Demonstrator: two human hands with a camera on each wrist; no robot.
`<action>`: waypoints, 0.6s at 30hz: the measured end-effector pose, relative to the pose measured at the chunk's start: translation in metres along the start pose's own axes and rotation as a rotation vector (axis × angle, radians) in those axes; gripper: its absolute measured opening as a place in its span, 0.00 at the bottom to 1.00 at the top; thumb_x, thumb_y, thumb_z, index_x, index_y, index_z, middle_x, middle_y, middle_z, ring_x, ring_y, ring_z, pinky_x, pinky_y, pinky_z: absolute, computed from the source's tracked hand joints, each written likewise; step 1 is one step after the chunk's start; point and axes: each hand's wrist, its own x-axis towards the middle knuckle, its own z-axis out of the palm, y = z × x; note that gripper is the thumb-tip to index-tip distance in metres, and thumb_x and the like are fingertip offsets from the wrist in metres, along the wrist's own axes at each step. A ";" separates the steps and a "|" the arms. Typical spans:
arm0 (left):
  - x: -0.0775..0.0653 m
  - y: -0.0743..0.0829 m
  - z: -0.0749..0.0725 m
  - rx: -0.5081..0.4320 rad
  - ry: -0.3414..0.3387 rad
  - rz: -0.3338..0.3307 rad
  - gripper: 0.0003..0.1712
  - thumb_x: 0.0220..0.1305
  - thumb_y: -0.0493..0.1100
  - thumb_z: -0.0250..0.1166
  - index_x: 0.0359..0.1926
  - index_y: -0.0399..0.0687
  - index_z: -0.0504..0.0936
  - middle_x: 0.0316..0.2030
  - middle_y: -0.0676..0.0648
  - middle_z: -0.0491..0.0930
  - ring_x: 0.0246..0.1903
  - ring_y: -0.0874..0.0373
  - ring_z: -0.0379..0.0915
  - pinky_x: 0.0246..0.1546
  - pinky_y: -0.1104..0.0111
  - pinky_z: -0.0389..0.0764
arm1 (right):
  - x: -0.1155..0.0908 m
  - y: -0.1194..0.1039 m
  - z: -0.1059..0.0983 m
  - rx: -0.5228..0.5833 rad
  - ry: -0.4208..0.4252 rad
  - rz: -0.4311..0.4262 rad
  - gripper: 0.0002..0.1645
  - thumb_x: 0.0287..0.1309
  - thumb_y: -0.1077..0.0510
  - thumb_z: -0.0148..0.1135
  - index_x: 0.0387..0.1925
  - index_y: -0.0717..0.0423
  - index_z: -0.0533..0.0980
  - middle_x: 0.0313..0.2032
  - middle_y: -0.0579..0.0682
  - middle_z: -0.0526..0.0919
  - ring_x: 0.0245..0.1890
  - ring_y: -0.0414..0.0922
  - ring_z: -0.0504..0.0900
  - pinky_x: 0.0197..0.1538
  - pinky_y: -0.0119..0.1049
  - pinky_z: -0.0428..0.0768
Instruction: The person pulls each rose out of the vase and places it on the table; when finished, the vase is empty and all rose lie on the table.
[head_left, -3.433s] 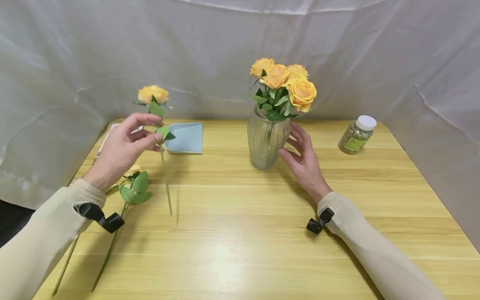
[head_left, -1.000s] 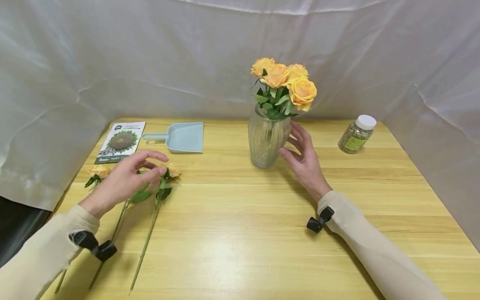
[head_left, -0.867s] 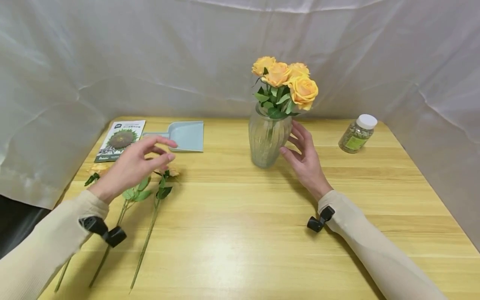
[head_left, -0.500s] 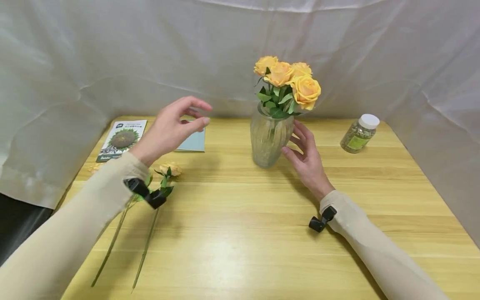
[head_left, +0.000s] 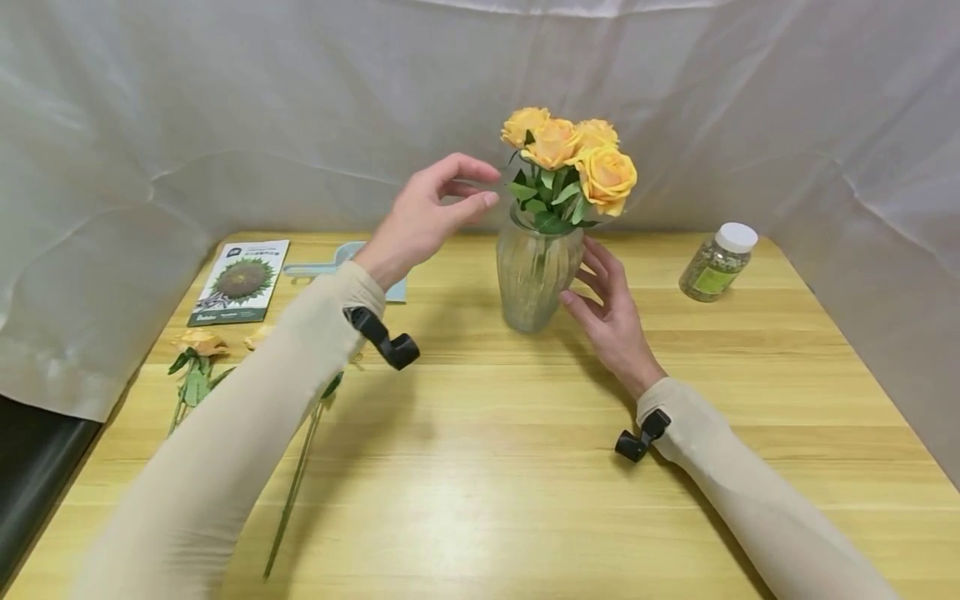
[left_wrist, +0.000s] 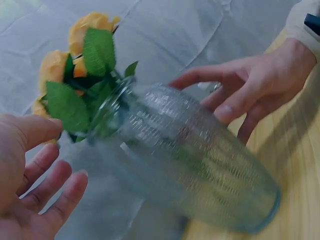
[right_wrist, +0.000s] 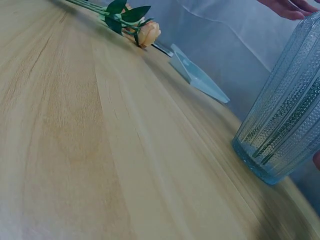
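A ribbed clear glass vase (head_left: pixel 534 279) stands upright on the table, holding several yellow roses (head_left: pixel 555 143) with green leaves. My right hand (head_left: pixel 617 321) holds the vase's right side, thumb at the front and fingers curved behind. Just left of the blooms and above the vase's rim hovers my left hand (head_left: pixel 431 208), fingers loosely bent, thumb apart, nothing in it. The left wrist view puts its fingers (left_wrist: pixel 65 192) close to the leaves. More roses (head_left: pixel 198 342) lie on the table at the left, partly covered by my left sleeve.
A seed packet with a sunflower picture (head_left: pixel 240 283) lies at the back left. Beside it is a light blue dustpan (head_left: pixel 311 268), partly behind my left hand. A white-lidded jar (head_left: pixel 716 265) stands at the right. A pale curtain (head_left: pixel 337 100) hangs behind the table.
My left hand laid a rose down among the others at the left, let go, then moved right and up to the vase. My right hand has stayed at the vase.
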 end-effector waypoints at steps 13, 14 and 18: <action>0.021 0.000 0.035 -0.037 -0.023 0.019 0.21 0.80 0.44 0.67 0.69 0.52 0.82 0.69 0.52 0.80 0.66 0.57 0.77 0.64 0.62 0.83 | 0.000 0.001 0.003 0.022 -0.006 -0.007 0.47 0.77 0.69 0.60 0.86 0.39 0.54 0.82 0.44 0.65 0.76 0.50 0.72 0.70 0.31 0.81; 0.023 0.000 0.036 -0.031 -0.028 0.015 0.21 0.80 0.44 0.67 0.70 0.52 0.81 0.70 0.52 0.80 0.67 0.56 0.78 0.64 0.62 0.83 | 0.000 0.000 0.004 0.024 -0.006 -0.006 0.47 0.77 0.70 0.60 0.86 0.39 0.54 0.82 0.44 0.65 0.76 0.50 0.72 0.70 0.30 0.82; 0.026 -0.002 0.039 -0.012 -0.029 -0.007 0.23 0.81 0.43 0.65 0.72 0.52 0.80 0.72 0.49 0.79 0.71 0.50 0.77 0.71 0.60 0.81 | 0.000 0.000 0.005 0.023 -0.009 0.001 0.48 0.77 0.69 0.61 0.86 0.39 0.54 0.83 0.44 0.64 0.77 0.51 0.72 0.70 0.31 0.82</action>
